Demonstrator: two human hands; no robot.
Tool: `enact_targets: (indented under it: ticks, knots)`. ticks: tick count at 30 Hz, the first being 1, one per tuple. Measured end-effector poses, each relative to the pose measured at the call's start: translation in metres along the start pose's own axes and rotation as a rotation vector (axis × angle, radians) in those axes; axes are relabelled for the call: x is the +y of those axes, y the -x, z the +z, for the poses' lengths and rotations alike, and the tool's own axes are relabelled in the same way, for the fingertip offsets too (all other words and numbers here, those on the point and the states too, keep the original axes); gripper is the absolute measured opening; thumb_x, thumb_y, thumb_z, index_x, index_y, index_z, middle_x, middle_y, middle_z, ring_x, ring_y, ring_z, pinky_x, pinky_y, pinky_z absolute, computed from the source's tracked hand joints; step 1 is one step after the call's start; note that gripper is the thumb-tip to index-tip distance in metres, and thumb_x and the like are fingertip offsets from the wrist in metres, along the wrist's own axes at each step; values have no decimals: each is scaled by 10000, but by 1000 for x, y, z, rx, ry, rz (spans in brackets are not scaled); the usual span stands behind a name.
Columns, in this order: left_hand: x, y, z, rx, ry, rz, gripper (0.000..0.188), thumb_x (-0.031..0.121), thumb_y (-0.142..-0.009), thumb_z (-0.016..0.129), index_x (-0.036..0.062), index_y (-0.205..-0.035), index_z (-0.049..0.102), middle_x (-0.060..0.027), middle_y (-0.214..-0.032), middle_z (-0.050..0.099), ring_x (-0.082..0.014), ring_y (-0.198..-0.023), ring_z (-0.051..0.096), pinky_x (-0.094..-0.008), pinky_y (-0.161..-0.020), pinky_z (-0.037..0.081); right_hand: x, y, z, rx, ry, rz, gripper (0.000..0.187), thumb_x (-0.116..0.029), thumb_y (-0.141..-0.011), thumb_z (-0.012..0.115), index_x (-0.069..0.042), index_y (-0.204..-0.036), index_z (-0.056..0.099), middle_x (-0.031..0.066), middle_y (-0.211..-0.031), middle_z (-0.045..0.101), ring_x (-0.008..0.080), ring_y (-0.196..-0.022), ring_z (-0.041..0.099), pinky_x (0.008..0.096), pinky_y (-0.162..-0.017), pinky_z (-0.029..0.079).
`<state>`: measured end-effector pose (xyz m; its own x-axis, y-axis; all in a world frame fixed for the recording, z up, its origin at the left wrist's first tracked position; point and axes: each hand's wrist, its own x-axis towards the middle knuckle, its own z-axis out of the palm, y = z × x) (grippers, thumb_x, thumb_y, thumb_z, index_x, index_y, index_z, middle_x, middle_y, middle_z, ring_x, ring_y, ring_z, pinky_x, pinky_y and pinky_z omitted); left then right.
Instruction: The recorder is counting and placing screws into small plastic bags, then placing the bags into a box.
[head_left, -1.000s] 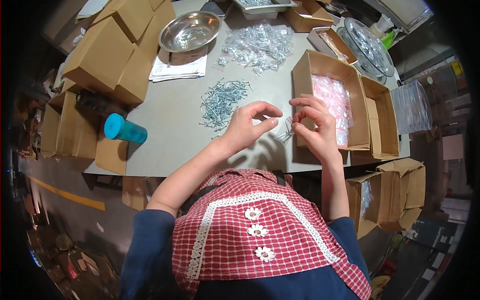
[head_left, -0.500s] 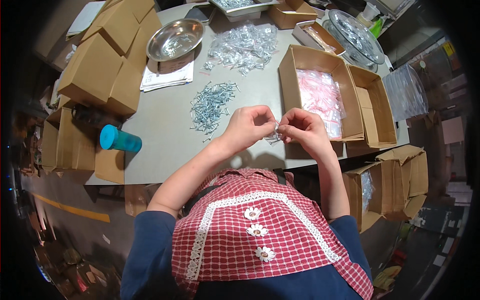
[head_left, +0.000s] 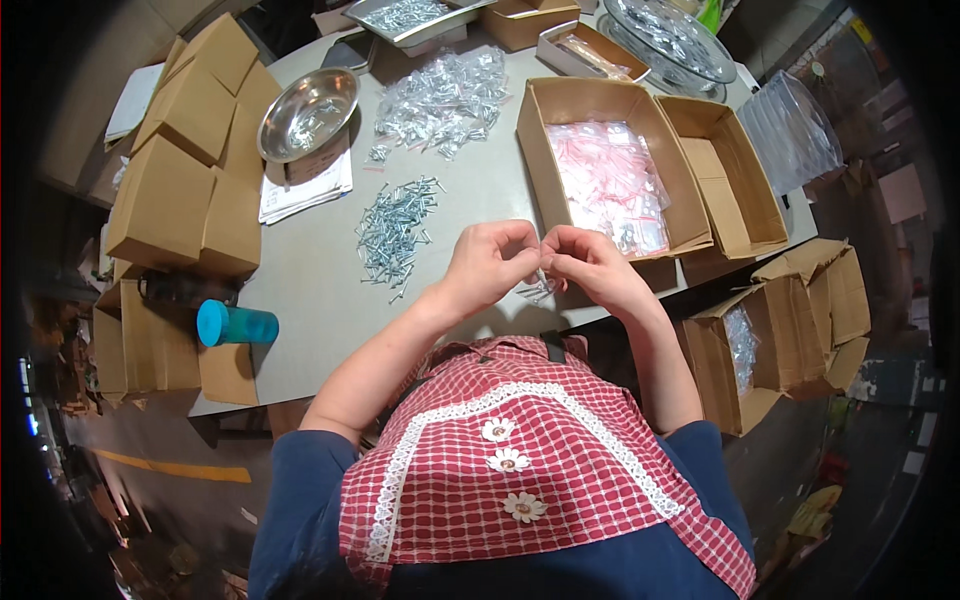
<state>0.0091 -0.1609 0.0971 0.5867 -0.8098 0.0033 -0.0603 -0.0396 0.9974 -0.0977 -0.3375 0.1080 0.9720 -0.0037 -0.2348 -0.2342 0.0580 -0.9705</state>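
My left hand (head_left: 492,262) and my right hand (head_left: 590,265) meet above the table's near edge, fingertips pinched together. Between them they hold a small clear plastic bag (head_left: 537,290) with screws in it, hanging just below the fingers. Part of its top is hidden by my fingertips. To the left of my hands lies a loose pile of silver screws (head_left: 393,232). Beyond that pile is a heap of filled clear bags (head_left: 445,100). At the right, a cardboard box (head_left: 535,150) holds many flat bags with pink edges (head_left: 610,180).
A metal bowl (head_left: 275,135) rests on papers (head_left: 290,195) at the left, near stacked cardboard boxes (head_left: 160,205). A teal bottle (head_left: 240,325) lies by the left edge. Beside the bag box stands another open box (head_left: 718,180). Clear plastic trays (head_left: 790,135) are farther right.
The view has shifted, so the table's contents appear farther left. My hands have come closer together, still pinching the small bag of screws.
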Motion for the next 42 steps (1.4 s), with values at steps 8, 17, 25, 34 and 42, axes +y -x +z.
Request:
enact_targets:
  ticks: [8,17,25,34,42]
  knots:
    - [-24,-21,13,-65,307,-117,161,93,-940,610,11,-811,662,-27,-731,668,-79,-677,640,-231,-589,473,12,30,-19,110,-138,43,166,-195,-982,691,-35,-951,659,-24,-785,612,68,-686,567,244,-626,482]
    - [-15,-77,40,-15,-248,185,148,153,-1013,666,12,-1058,662,-32,-920,740,-106,-830,691,-267,-720,526,57,127,-56,1331,-440,-589,105,-50,-999,630,2,-1082,668,75,-963,715,125,-805,676,269,-759,543]
    - [-44,-197,113,-488,-1322,257,698,485,-767,856,2,-1216,628,-240,-1141,674,-417,-1076,672,-476,-873,566,101,183,-51,1355,-291,-307,137,-42,-1003,615,-13,-1117,687,57,-1028,716,104,-838,665,251,-766,538]
    - [-69,-231,150,-595,-1111,148,329,240,-821,701,-56,-950,764,-227,-927,757,-353,-865,753,-441,-801,602,136,168,-56,1221,-241,-186,157,-32,-1012,607,-11,-1145,688,66,-1052,726,106,-842,686,241,-761,545]
    - [-40,-220,91,-475,-415,-264,440,90,-1019,594,-69,-1426,545,-167,-1028,758,-198,-836,749,-332,-631,621,114,155,-81,1223,-185,-185,315,-52,-1034,584,10,-1339,538,107,-1112,712,119,-854,674,252,-766,556]
